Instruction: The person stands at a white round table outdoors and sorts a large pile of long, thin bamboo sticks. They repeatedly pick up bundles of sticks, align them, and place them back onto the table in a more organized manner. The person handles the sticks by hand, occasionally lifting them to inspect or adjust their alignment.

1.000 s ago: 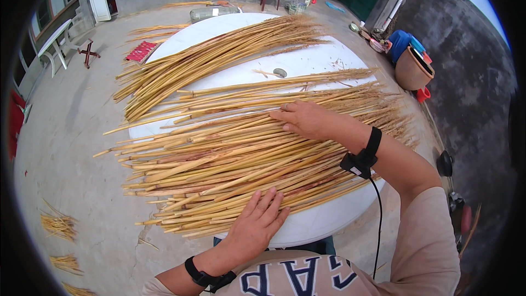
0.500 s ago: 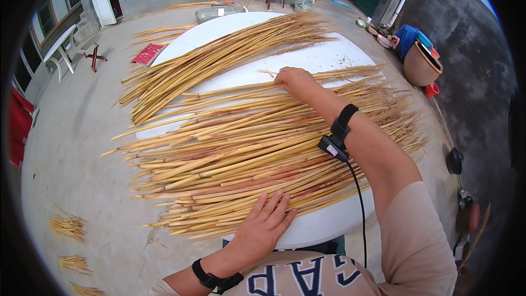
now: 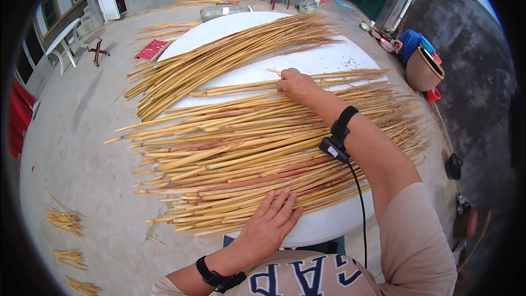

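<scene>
A wide layer of dry, yellow-brown reed stalks point(image 3: 230, 151) with feathery tips to the right covers the near part of a round white table point(image 3: 345, 55). My left hand point(image 3: 269, 220) lies flat on the near edge of this layer, its fingers spread. At the layer's far edge, my right hand point(image 3: 297, 86) is closed around a few reed stalks point(image 3: 235, 88), which lie slightly apart from the rest. Its fingertips are partly hidden. Beyond it, a thicker bundle of stalks point(image 3: 219, 57) lies slanted across the table's far side.
Small piles of short stalk pieces point(image 3: 66, 220) lie on the concrete floor at left. More stalks and a red woven stool seat point(image 3: 151, 49) are beyond the table. A clay pot point(image 3: 423, 71) and blue tub stand at right. A cable point(image 3: 361, 208) hangs from my right wrist.
The few stalks in my right hand have come away from the layer, leaving a strip of white table between. My left hand stays on the near stalks. The whole view has shifted slightly.
</scene>
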The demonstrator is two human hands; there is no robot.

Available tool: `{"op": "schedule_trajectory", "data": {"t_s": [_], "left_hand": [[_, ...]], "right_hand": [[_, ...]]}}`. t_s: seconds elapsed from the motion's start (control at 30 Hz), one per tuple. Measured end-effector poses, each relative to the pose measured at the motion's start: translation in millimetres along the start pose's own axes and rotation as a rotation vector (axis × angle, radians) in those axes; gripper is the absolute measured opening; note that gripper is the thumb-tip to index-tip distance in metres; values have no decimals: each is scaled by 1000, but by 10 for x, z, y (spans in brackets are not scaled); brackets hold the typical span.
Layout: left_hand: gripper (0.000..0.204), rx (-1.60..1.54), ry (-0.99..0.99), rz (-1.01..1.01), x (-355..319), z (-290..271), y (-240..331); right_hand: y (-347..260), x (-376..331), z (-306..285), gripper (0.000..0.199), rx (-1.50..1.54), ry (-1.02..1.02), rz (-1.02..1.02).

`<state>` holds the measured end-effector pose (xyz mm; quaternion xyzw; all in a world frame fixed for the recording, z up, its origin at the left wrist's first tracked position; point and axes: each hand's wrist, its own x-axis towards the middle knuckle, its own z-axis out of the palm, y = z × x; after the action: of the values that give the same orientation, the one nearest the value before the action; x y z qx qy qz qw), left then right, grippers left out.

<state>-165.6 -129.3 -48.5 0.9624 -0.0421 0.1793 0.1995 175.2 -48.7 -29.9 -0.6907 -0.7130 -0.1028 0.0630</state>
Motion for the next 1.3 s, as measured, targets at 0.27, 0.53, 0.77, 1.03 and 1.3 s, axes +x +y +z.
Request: {"op": "schedule_trajectory", "data": {"t_s": [0.27,0.53,0.77,1.03,1.3], "left_hand": [[44,12,37,-5,-14,10,-22],[42,18,46,-9,-11,52,-2],[41,29,105,-27,-3,61,40],[38,24,226,16,-50,59,41],[41,278,392,103,-111,103,130]], "right_hand": [[-109,-56,-262,12,113,-53,85],[-72,-315,-939,13,278,455,36],[-586,-671,-1399,11,172,318,-111],[-1017,-1525,-1173,12,189,253,47],[-1076,-2151,-1135,12,263,282,191]]}}
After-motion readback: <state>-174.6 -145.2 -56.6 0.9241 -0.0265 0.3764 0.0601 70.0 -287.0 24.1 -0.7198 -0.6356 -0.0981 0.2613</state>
